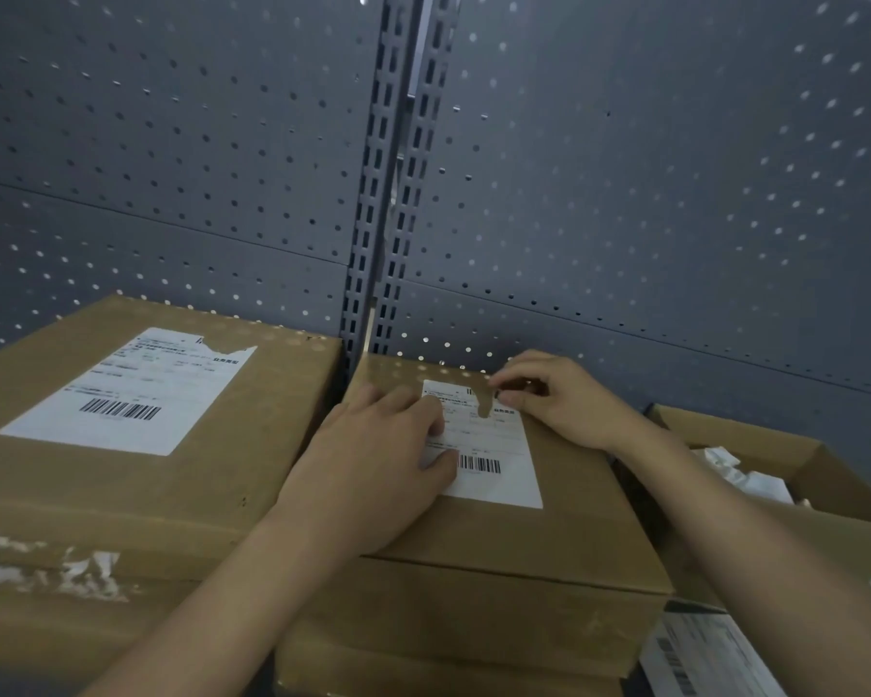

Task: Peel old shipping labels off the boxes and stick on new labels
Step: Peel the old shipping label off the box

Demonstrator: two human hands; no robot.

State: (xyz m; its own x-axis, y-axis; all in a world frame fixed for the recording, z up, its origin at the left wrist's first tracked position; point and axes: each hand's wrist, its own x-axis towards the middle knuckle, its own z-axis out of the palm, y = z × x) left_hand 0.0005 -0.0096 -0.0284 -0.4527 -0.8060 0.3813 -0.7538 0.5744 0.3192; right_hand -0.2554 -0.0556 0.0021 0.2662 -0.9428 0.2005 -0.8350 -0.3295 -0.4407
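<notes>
Cardboard box (549,535) bears a torn white label (509,487): left hand (383,455) presses flat on it, right hand (554,399) pinches its ragged top edge. Label's left side is hidden, print unreadable

A taller box (147,445) left and pegboard wall (624,193) behind hem the workspace.

— What sort of place is that?
— A stockroom, I'd say. Grey pegboard (172,143) and slotted uprights (368,218) face me; against them sit brown boxes (122,495), each with a barcoded label (132,394).
</notes>
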